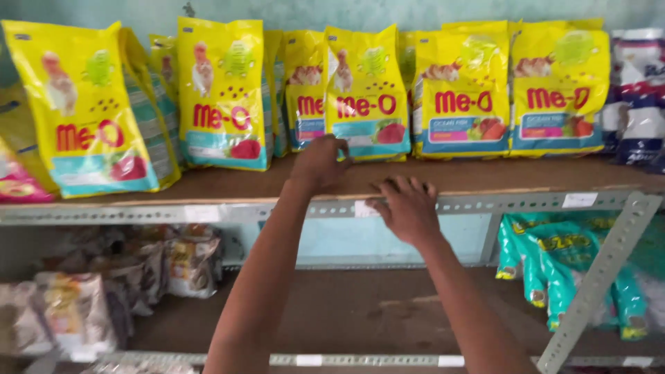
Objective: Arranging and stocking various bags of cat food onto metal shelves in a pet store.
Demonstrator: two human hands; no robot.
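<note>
My left hand (320,163) reaches onto the upper wooden shelf (485,176), its fingertips touching the bottom of a yellow pet-food bag (367,90) standing in the middle of the row. My right hand (409,208) rests palm down on the shelf's front edge, over the grey perforated metal rail (526,203), fingers spread and holding nothing. Several yellow bags of the same kind stand upright along the shelf on both sides.
White and dark blue bags (637,97) stand at the far right of the upper shelf. On the lower shelf lie teal bags (554,256) at right and pale brownish bags (104,284) at left. A diagonal metal brace (603,277) crosses at right.
</note>
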